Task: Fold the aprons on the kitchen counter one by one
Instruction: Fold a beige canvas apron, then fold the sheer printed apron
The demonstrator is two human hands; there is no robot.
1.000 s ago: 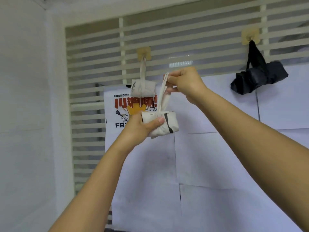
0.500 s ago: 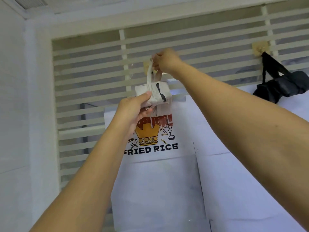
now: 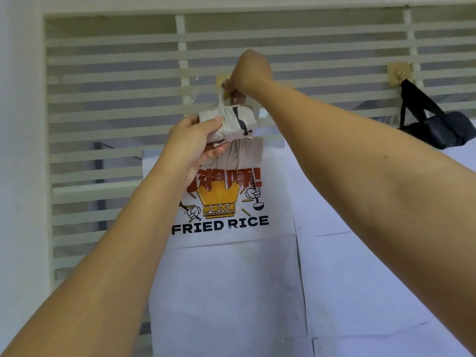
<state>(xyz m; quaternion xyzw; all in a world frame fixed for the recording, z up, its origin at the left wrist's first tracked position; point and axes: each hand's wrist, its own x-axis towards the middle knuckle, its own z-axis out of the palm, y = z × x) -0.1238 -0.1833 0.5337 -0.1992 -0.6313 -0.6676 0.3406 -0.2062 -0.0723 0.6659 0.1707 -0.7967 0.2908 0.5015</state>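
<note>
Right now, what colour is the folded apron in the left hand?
Folded apron is off-white with a dark stripe; head view shows it.

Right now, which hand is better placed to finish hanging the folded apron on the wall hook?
Probably the right hand: it pinches the strap right at the hook, while the left hand grips the folded apron lower down.

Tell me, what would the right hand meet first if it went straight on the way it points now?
Most likely the tan wall hook, just beyond the right hand, which pinches the apron strap; the slatted screen lies behind. Depth is hard to judge.
</note>
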